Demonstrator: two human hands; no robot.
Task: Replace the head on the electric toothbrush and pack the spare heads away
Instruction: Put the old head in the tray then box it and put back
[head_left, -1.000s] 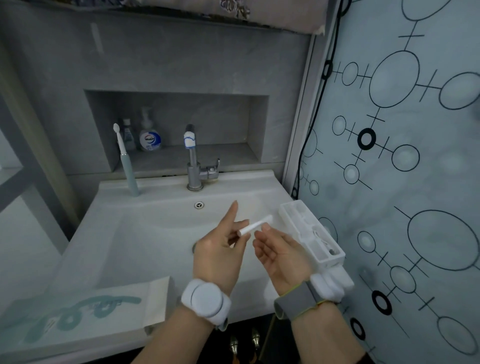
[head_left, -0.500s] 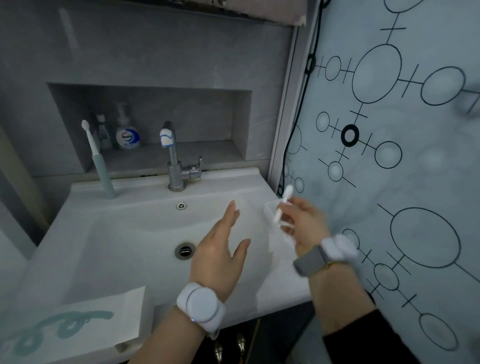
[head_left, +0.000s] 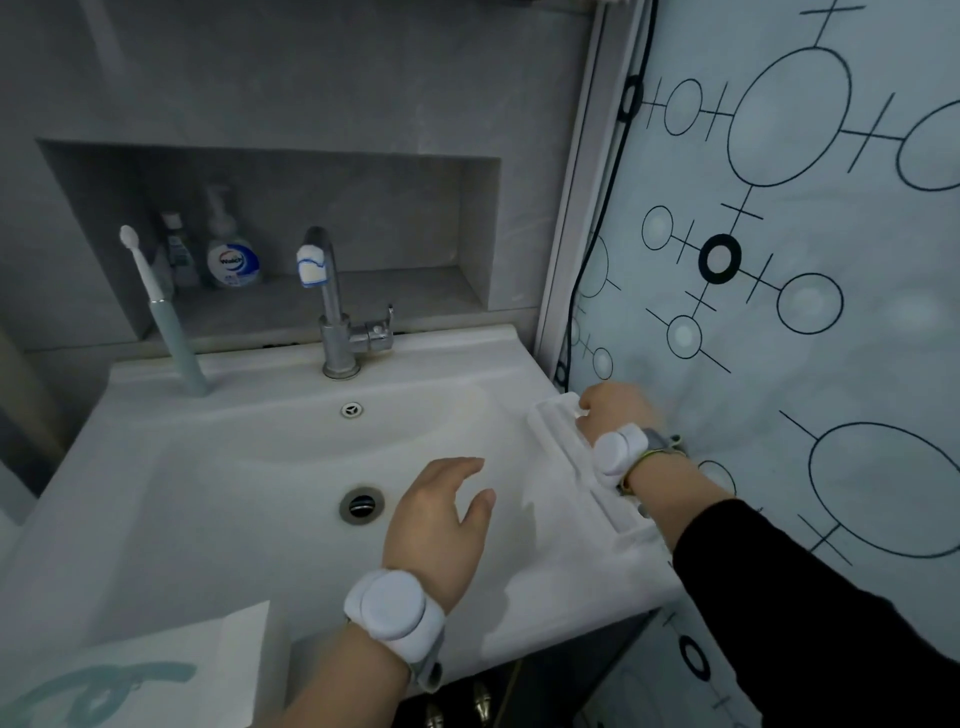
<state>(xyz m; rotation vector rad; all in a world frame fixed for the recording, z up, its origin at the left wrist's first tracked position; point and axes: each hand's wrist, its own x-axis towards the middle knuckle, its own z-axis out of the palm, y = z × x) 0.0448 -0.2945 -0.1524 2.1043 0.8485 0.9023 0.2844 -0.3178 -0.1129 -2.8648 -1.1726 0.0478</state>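
Note:
The electric toothbrush (head_left: 171, 332), pale green with a white head, stands upright at the sink's back left corner. A white compartmented tray (head_left: 561, 447) for spare heads lies on the sink's right rim. My right hand (head_left: 618, 410) is knuckles-up at the tray's far end. Its fingers curl down into the tray, closed over the spare brush head, which is hidden beneath them. My left hand (head_left: 441, 514) hovers over the basin just right of the drain, holding nothing, with its fingers spread.
A chrome faucet (head_left: 332, 312) rises at the back of the white sink (head_left: 234, 467). A soap bottle (head_left: 231, 260) stands in the wall niche. A white and teal box (head_left: 156, 670) lies on the front left rim. A patterned curtain (head_left: 779, 260) hangs close on the right.
My right hand took the spare head from my left, carried it right and lowered it into the tray's far end. My left hand let go and sank over the basin.

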